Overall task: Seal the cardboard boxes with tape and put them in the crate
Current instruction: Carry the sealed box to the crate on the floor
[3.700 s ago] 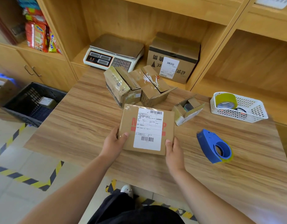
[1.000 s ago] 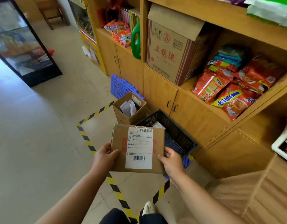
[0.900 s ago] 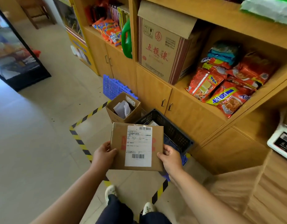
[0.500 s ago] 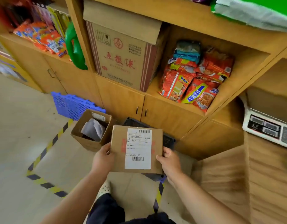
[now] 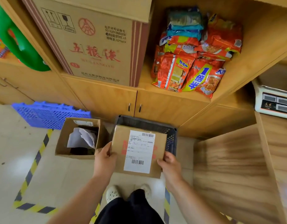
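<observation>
The floor [image 5: 13, 151] carries a dark crate [image 5: 171, 141], an open box [image 5: 65, 136] beside it, and a blue pallet [image 5: 47, 113].

Flat cardboard box [image 5: 120, 139] lifted off the table, carried over between both hands, now held above the dark crate [image 5: 171, 136]
</observation>
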